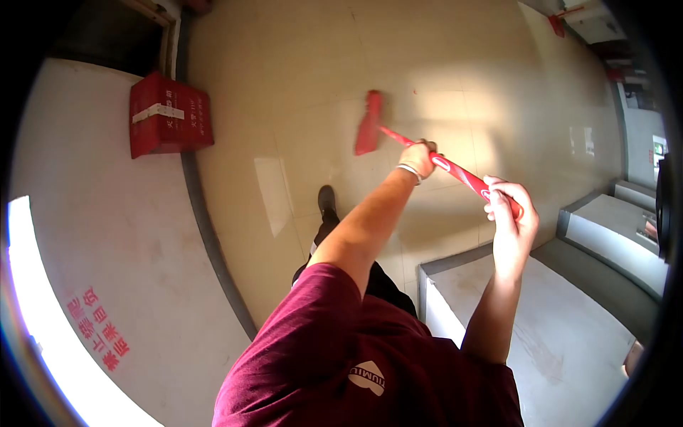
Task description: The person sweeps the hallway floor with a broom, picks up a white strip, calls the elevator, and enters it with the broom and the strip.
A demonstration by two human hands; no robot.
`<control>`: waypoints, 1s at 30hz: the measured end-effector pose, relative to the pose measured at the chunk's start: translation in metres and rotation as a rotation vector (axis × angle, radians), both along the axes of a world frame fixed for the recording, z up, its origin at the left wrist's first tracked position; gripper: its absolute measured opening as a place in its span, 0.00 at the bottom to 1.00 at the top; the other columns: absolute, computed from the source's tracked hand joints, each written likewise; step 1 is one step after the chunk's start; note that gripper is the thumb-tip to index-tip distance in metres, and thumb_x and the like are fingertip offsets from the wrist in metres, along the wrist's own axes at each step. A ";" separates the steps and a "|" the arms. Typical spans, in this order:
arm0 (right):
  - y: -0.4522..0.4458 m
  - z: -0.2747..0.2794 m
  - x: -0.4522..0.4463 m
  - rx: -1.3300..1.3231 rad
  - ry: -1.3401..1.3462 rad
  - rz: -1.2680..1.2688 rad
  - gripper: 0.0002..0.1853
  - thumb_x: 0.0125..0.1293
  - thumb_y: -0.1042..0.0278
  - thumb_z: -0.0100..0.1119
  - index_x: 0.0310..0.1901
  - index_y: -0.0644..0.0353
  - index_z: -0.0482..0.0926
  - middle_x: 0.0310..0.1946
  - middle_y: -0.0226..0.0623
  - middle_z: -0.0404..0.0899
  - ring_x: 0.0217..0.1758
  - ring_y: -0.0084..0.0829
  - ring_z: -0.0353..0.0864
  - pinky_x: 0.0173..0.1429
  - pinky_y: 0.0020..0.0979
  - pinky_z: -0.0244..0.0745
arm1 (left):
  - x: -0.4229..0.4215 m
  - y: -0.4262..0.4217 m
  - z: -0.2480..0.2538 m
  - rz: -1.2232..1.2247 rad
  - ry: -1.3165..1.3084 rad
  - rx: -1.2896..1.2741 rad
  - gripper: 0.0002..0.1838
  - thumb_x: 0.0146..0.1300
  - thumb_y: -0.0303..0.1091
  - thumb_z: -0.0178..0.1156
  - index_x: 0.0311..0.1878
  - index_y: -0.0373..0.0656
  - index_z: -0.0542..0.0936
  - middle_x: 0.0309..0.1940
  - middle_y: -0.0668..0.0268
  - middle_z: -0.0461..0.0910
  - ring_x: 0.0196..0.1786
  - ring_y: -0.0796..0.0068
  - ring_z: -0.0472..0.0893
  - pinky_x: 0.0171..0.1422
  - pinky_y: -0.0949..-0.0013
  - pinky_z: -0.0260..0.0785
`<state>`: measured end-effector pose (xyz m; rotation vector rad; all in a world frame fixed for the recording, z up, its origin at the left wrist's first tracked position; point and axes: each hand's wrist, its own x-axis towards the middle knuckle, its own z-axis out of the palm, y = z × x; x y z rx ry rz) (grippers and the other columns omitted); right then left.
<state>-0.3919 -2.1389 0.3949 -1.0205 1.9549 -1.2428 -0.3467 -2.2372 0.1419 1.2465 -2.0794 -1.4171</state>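
Note:
A red broom reaches across the tiled floor, its blurred head on or just above the tiles. My left hand, with a pale band at the wrist, is wrapped round the lower part of the red handle. Higher up, near the handle's top end, the bent fingers of my right hand close round it. The handle slants from the head down toward my right side.
To the left, a red box with white lettering is against the white wall. Grey-edged white blocks or steps stand at the lower right. My dark shoe is on the glossy floor.

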 end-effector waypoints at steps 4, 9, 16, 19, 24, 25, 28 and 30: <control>-0.018 0.029 0.025 -0.004 0.068 0.052 0.03 0.58 0.84 0.51 0.33 0.69 0.74 0.39 0.37 0.77 0.30 0.15 0.69 0.34 0.15 0.64 | 0.007 -0.029 0.038 -0.093 0.095 -0.045 0.12 0.54 0.44 0.57 0.28 0.44 0.77 0.34 0.56 0.75 0.39 0.53 0.75 0.45 0.60 0.68; -0.028 0.054 0.026 -0.060 0.047 0.066 0.06 0.54 0.76 0.47 0.27 0.68 0.74 0.35 0.46 0.79 0.21 0.20 0.70 0.25 0.19 0.63 | 0.088 -0.029 0.087 -0.018 -0.060 -0.144 0.10 0.54 0.41 0.56 0.30 0.44 0.74 0.31 0.59 0.75 0.32 0.57 0.77 0.37 0.60 0.71; -0.085 -0.109 0.108 0.186 -0.691 0.295 0.08 0.61 0.74 0.52 0.39 0.65 0.78 0.35 0.34 0.79 0.29 0.16 0.74 0.33 0.17 0.70 | 0.286 -0.032 -0.047 0.019 -0.730 0.035 0.10 0.58 0.37 0.50 0.38 0.44 0.75 0.37 0.56 0.75 0.38 0.57 0.79 0.40 0.58 0.73; -0.112 -0.152 0.150 0.191 -0.781 0.309 0.08 0.62 0.75 0.51 0.40 0.66 0.77 0.35 0.36 0.79 0.28 0.17 0.72 0.32 0.19 0.69 | 0.330 -0.055 -0.085 0.104 -0.756 0.053 0.09 0.56 0.37 0.51 0.37 0.45 0.76 0.37 0.54 0.75 0.40 0.55 0.78 0.44 0.57 0.71; -0.141 -0.117 0.103 0.110 -0.540 0.119 0.06 0.61 0.72 0.52 0.37 0.63 0.77 0.39 0.39 0.80 0.27 0.19 0.75 0.32 0.19 0.71 | 0.237 -0.124 -0.071 -0.067 -0.626 0.127 0.09 0.55 0.33 0.51 0.37 0.43 0.78 0.39 0.54 0.78 0.44 0.54 0.78 0.45 0.57 0.70; -0.145 -0.097 0.083 0.132 -0.442 0.081 0.06 0.61 0.71 0.52 0.36 0.62 0.77 0.38 0.40 0.80 0.26 0.19 0.75 0.31 0.19 0.71 | 0.201 -0.132 -0.061 -0.068 -0.638 0.156 0.09 0.55 0.33 0.51 0.37 0.43 0.78 0.39 0.54 0.78 0.43 0.56 0.78 0.45 0.58 0.71; -0.154 -0.049 0.051 0.083 -0.212 0.003 0.04 0.60 0.73 0.53 0.33 0.64 0.77 0.36 0.38 0.80 0.24 0.16 0.72 0.29 0.17 0.67 | 0.119 -0.148 -0.034 -0.079 -0.362 0.012 0.08 0.51 0.32 0.53 0.34 0.42 0.76 0.36 0.54 0.77 0.41 0.55 0.78 0.44 0.59 0.70; -0.161 -0.018 0.050 0.062 -0.051 0.015 0.04 0.60 0.76 0.52 0.33 0.67 0.75 0.36 0.37 0.80 0.24 0.16 0.70 0.29 0.17 0.66 | 0.084 -0.157 -0.010 -0.068 -0.185 -0.012 0.07 0.51 0.32 0.54 0.33 0.43 0.76 0.36 0.53 0.76 0.41 0.53 0.77 0.45 0.59 0.69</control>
